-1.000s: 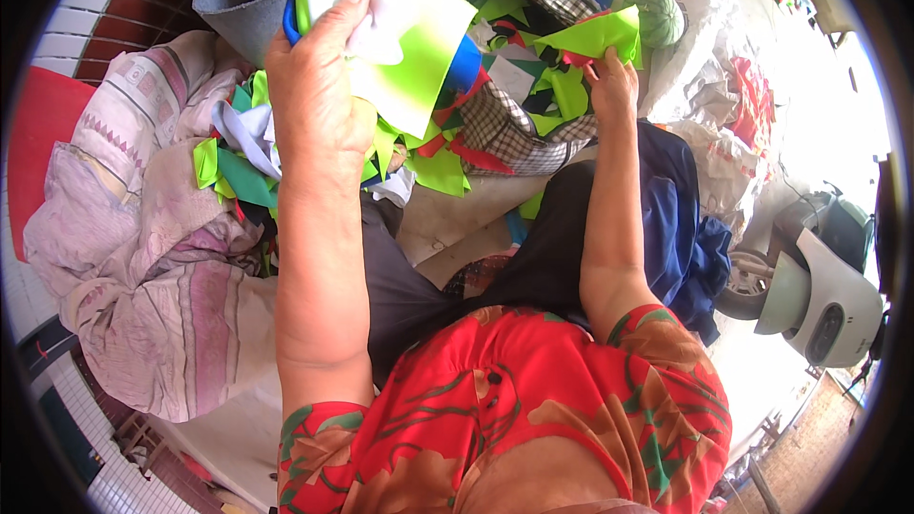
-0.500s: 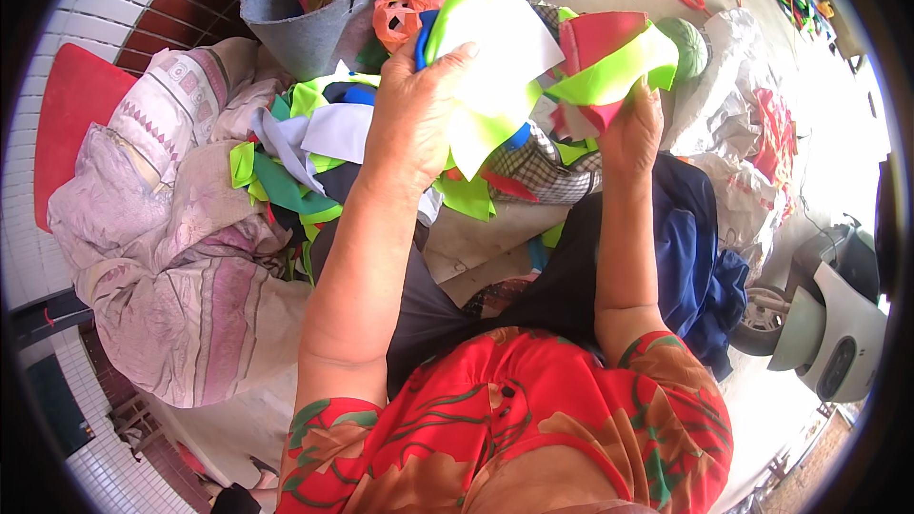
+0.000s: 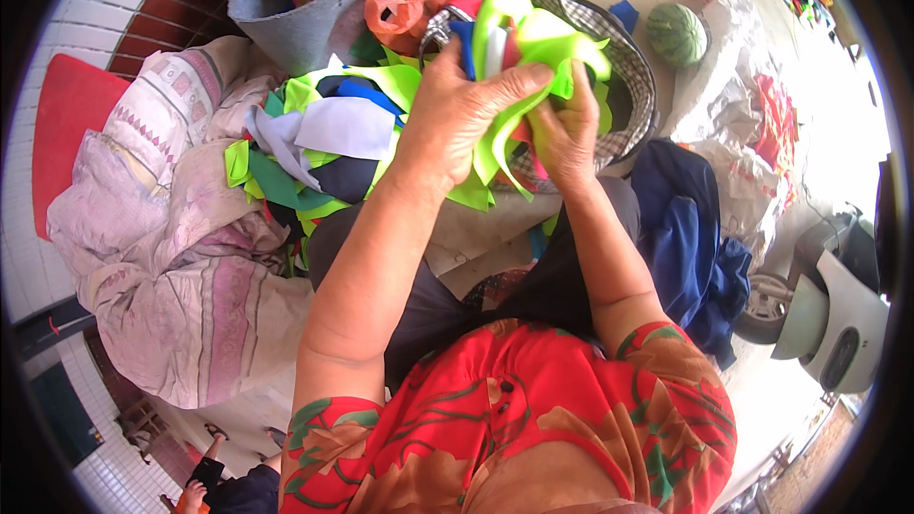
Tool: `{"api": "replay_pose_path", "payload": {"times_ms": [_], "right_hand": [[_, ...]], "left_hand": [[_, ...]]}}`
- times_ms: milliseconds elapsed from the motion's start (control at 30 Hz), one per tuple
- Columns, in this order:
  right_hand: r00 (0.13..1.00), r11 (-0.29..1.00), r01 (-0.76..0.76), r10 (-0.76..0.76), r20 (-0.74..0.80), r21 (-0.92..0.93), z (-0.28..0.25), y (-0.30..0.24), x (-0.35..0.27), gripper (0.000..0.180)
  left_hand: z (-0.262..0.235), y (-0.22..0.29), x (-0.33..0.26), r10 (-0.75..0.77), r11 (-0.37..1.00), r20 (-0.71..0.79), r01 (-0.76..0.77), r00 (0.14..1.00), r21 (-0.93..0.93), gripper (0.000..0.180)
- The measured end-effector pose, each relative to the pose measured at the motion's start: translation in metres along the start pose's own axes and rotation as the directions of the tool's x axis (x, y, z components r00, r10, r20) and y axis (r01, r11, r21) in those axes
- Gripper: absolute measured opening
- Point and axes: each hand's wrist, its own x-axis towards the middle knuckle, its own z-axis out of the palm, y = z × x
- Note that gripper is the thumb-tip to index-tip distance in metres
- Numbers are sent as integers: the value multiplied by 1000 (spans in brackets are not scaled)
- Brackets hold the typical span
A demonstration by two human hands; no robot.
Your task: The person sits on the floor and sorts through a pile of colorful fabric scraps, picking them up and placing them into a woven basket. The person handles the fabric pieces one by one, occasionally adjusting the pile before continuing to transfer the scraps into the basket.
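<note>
My left hand (image 3: 452, 114) is closed around a bunch of fabric scraps, with neon yellow-green (image 3: 511, 8), blue (image 3: 464, 46) and white pieces fanning out above the fingers. Against it, my right hand (image 3: 569, 128) pinches the yellow-green cloth, fingers pressed together close to the left thumb. Both hands are over a round, checkered cloth-lined container (image 3: 640, 67), whose inside is partly hidden by the scraps. To the left lies a heap of loose scraps in neon, green and dark blue, with a pale grey piece (image 3: 347, 127) on top.
A grey-blue bucket-like container (image 3: 281, 33) and an orange plastic bag (image 3: 405, 0) stand beyond the heap. Right of the checkered container sit a striped green melon (image 3: 676, 35), white sacks (image 3: 728, 67) and dark blue cloth (image 3: 681, 219). A patterned blanket (image 3: 181, 286) lies left; a scooter (image 3: 843, 314) stands right.
My right hand has moved left to meet my left hand, and the spread scraps are now bunched together. The red piece no longer shows spread out at right. The checkered container is more exposed.
</note>
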Motion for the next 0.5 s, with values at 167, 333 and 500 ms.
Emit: {"api": "replay_pose_path", "payload": {"times_ms": [167,333,500], "right_hand": [[977,976,149,-120,179,-160,4,1,-4,50],[915,976,216,-192,354,-31,-2,-10,1,55],[978,992,128,-125,167,-10,-23,5,28,37]], "left_hand": [[-6,-2,1,107,974,-98,-84,989,210,44],[-4,12,-2,235,941,-188,-174,954,291,38],[-15,27,2,401,909,-304,-334,864,250,37]]}}
